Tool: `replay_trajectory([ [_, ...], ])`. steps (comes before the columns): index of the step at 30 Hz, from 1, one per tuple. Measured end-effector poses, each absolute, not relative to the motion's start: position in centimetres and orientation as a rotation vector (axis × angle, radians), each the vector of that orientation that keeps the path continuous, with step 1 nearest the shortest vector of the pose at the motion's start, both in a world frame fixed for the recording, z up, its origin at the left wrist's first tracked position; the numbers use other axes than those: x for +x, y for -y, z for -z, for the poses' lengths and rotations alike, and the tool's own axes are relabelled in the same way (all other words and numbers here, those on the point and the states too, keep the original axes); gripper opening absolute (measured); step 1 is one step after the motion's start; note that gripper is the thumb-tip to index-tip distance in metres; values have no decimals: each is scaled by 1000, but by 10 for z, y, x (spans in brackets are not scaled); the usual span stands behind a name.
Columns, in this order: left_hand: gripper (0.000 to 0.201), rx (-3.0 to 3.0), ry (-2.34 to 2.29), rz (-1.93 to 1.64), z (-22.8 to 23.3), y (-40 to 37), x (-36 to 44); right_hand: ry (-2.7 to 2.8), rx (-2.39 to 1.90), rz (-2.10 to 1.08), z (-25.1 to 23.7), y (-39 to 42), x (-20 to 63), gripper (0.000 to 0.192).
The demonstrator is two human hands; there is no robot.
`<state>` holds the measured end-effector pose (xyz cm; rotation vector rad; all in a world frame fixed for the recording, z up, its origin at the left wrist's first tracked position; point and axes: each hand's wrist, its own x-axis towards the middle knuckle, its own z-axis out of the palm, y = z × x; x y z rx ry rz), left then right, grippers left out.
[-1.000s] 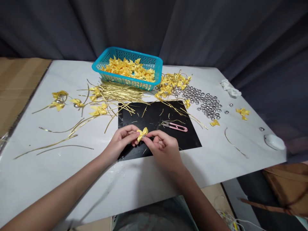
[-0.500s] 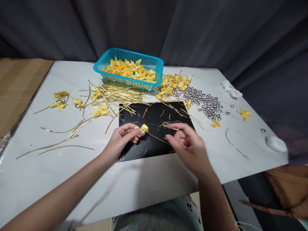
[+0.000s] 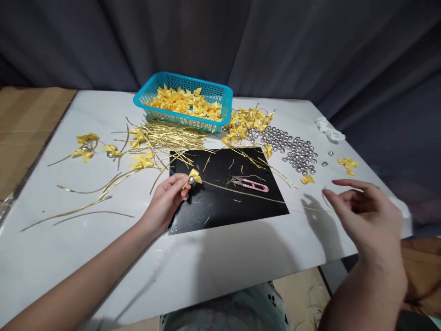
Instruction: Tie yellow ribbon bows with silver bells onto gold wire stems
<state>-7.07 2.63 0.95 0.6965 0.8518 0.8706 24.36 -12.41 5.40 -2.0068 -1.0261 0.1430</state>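
My left hand pinches a yellow ribbon bow that has a small silver bell at its middle. From the bow a thin gold cord stretches to the right, above a black mat and past its edge. It runs up to my right hand, whose thumb and forefinger are apart while the other fingers curl in; the cord's far end is hidden behind the hand. Pink thread snips lie on the mat among short cord clippings.
A blue basket full of yellow bows stands at the back. Before it lies a pile of gold cords. Several silver bells and finished bows spread to its right. A white crumpled cloth lies at the far right.
My right hand has moved far to the right, away from the mat, uncovering the snips. My left hand has shifted slightly left with the bow, and the cord now stretches longer between them.
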Motion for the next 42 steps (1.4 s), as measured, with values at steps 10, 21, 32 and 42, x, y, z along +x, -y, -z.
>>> replay_trajectory([
  [10, 16, 911, -893, -805, -12, -19, -71, 1517, -1750, -289, -35, 61, 137, 20],
  [21, 18, 858, -850, -741, -13, -21, -73, 1226, -1381, -1314, -34, 38, 97, 19],
  [32, 21, 882, -883, -787, -10, -21, -71, 1186, -1543, -942, -30, 41, 102, 30],
  [42, 17, 1156, -933, -752, -12, -14, -70, 1338, -1764, -161, -26, 45, 104, 14],
])
